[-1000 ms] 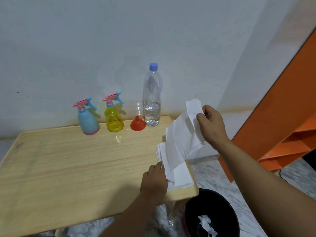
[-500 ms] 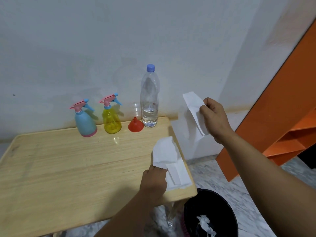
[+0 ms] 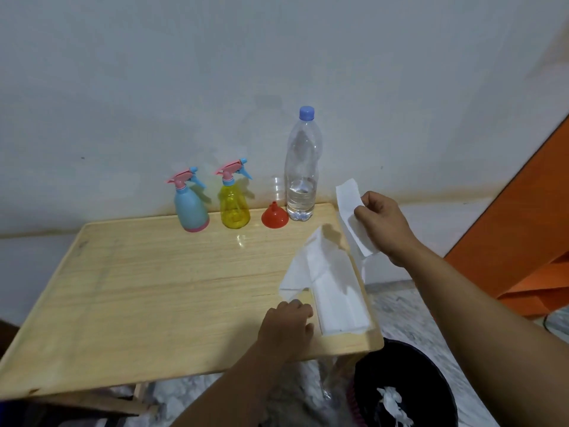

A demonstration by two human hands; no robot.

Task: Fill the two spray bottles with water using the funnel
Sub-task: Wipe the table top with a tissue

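At the back of the wooden table [image 3: 154, 297] stand a blue spray bottle [image 3: 190, 208] and a yellow spray bottle [image 3: 234, 204], both with pink trigger heads on. A red funnel [image 3: 275, 215] lies mouth down beside them. A tall clear water bottle [image 3: 302, 167] with a blue cap holds water near its bottom. My right hand [image 3: 383, 223] pinches a single white tissue [image 3: 351, 211] above the table's right edge. My left hand [image 3: 286, 329] presses on the stack of tissues [image 3: 332, 291] at the front right corner.
A black waste bin [image 3: 403, 386] with a crumpled tissue inside stands on the floor below the table's right corner. An orange shelf unit [image 3: 523, 248] rises at the right. A white wall runs behind the table.
My right hand has pulled one tissue free of the stack and holds it apart. The top sheet of the stack has flopped down onto the table. My left hand stays on the stack.
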